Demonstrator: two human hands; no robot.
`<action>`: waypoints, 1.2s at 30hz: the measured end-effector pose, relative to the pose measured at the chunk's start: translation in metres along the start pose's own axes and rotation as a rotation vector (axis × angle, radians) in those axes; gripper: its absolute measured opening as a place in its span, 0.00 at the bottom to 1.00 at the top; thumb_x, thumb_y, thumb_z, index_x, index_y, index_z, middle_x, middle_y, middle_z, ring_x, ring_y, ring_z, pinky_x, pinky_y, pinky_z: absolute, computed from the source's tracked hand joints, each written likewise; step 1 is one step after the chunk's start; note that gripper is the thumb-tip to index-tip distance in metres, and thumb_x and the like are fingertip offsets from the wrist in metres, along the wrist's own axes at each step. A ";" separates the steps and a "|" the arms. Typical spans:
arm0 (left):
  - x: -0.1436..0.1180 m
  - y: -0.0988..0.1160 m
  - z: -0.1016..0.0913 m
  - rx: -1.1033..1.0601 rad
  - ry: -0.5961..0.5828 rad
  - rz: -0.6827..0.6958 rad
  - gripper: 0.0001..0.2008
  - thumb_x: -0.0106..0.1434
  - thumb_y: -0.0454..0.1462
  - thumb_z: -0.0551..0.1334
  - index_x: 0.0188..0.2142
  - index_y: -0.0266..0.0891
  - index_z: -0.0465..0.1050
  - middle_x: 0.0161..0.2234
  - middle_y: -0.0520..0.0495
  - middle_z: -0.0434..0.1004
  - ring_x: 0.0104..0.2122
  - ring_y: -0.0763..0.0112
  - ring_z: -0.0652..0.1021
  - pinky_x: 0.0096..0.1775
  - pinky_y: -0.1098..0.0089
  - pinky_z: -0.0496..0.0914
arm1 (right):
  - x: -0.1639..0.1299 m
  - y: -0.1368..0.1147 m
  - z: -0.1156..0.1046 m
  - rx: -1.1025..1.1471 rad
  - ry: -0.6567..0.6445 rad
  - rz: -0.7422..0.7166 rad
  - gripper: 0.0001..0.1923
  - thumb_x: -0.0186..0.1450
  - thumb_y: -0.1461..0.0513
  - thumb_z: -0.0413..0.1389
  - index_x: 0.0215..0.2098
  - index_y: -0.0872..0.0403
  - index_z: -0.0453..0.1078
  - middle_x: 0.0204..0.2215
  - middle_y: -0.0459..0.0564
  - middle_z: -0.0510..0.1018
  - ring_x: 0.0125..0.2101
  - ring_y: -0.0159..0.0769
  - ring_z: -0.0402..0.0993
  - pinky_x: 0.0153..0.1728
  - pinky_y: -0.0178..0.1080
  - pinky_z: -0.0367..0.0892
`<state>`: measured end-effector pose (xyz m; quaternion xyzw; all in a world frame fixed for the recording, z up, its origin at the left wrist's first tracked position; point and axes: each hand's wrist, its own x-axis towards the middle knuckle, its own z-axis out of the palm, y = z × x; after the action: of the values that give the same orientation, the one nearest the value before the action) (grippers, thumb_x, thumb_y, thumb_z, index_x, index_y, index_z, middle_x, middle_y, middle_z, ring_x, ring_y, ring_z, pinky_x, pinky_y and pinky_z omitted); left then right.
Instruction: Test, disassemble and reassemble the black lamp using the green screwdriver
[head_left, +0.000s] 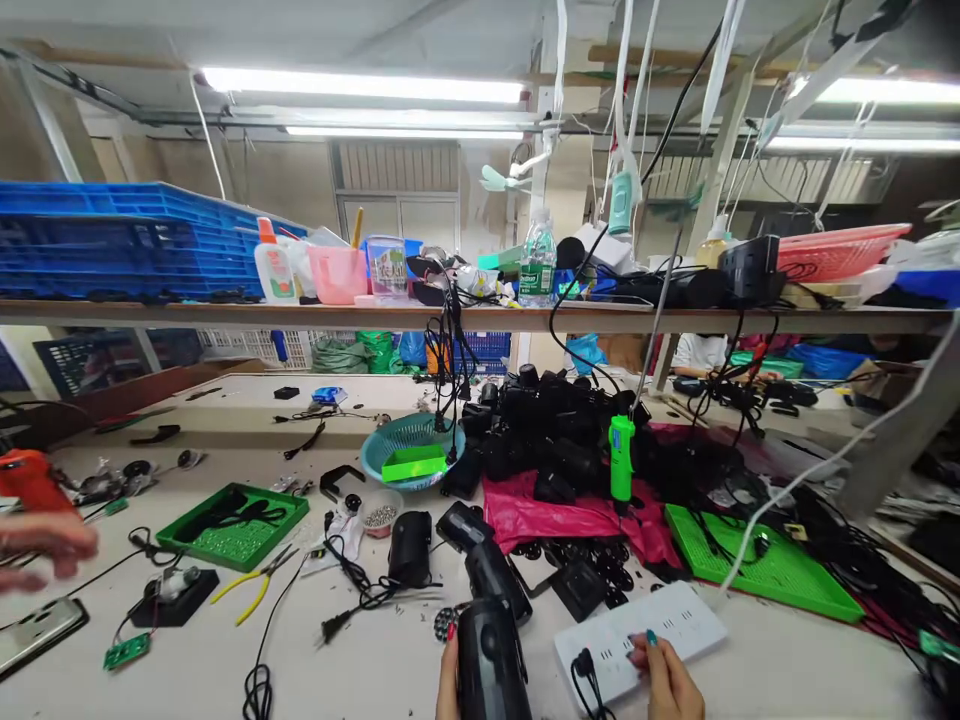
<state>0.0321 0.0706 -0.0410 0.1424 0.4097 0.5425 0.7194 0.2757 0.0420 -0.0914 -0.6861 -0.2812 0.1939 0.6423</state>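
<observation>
The left hand [448,680] is bare and shows one slim nail [451,632] painted bright red. The right hand [671,685], also bare, wears glossy teal polish on the thumbnail [651,637]; its other visible nails look darker, too small to name the shade.

The glossy black housing [491,660], rounded and closed-looking, leans slightly at the near edge of view. To its right, a white power strip [697,615] lies slantwise on the counter [375,670], 1 black plug [583,661] at its near-left end.
</observation>
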 end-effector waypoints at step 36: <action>-0.019 0.018 0.053 0.095 -0.214 -0.106 0.32 0.51 0.50 0.73 0.52 0.37 0.76 0.49 0.39 0.81 0.52 0.47 0.77 0.49 0.59 0.71 | -0.085 -0.104 0.039 0.859 -0.737 0.637 0.30 0.56 0.46 0.65 0.55 0.46 0.73 0.49 0.53 0.81 0.52 0.51 0.75 0.51 0.54 0.71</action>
<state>0.0583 0.0733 0.0122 0.2119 0.3627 0.4654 0.7791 0.1715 0.0201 0.0000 -0.3064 -0.1635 0.6928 0.6320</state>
